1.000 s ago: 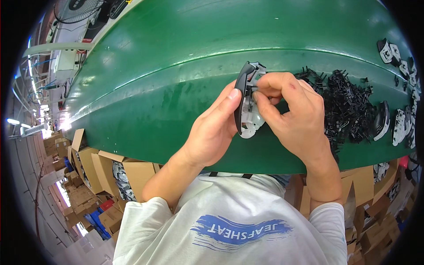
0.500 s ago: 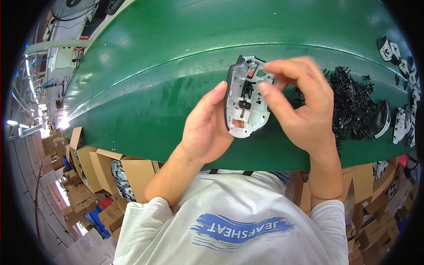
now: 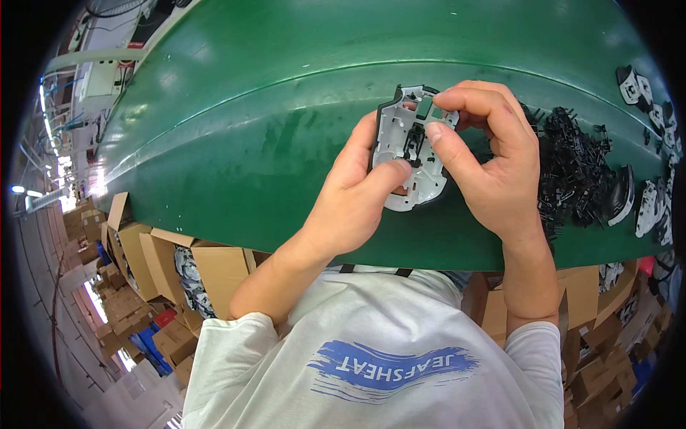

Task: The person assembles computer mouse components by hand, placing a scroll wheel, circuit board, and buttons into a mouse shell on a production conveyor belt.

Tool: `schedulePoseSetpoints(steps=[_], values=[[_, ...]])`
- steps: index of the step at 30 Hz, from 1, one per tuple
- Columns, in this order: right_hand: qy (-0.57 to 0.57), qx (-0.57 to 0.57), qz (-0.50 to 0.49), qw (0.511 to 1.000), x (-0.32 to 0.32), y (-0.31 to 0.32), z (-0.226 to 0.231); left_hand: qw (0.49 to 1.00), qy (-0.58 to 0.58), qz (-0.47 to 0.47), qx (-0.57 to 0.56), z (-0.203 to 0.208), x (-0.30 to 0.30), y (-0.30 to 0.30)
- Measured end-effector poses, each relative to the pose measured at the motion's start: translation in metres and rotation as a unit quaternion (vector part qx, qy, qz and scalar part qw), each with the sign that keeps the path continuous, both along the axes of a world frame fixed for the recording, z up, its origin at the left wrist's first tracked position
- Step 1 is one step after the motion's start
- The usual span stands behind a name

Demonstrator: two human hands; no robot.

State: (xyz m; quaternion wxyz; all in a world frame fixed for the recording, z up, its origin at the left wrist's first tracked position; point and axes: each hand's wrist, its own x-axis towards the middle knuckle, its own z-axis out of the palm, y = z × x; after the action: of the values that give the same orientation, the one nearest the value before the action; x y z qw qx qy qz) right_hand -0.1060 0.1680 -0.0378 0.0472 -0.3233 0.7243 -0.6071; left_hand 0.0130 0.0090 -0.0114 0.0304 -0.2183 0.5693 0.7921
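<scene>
Shell (image 3: 431, 184) in hands (image 3: 493, 168), partly covered, underside hidden

We find the widest free room on the left: bare worktop (image 3: 236, 164) runs from the left grip (image 3: 357, 204) out to its far left end, and another open band stretches across beyond the white shell (image 3: 391, 143), which fills the gap between our two grips. Our right side is tighter: a heap of black parts (image 3: 572, 168) lies just past the right grip (image 3: 496, 157), then a black-and-white piece (image 3: 624, 194) and a row of pale pieces (image 3: 647, 207). Nearest us, the torso (image 3: 371, 314) and cardboard boxes (image 3: 220, 277) crowd the front edge.
</scene>
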Motion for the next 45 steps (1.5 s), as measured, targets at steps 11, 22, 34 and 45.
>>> schedulePoseSetpoints(steps=[11,22,34,45], values=[[-0.078,0.024,0.08,0.993,0.026,-0.017,-0.013,0.975,0.082,0.053,-0.198,-0.023,0.003,0.001],[-0.066,-0.004,0.057,0.996,0.036,-0.023,-0.017,0.938,0.104,0.045,-0.328,-0.031,0.011,0.002],[-0.088,0.018,0.101,0.991,0.034,-0.017,-0.009,0.988,-0.002,-0.012,-0.154,-0.006,0.015,-0.011],[-0.365,-0.103,0.279,0.882,0.025,0.002,0.025,0.998,0.045,0.032,0.044,0.029,0.023,-0.015]])
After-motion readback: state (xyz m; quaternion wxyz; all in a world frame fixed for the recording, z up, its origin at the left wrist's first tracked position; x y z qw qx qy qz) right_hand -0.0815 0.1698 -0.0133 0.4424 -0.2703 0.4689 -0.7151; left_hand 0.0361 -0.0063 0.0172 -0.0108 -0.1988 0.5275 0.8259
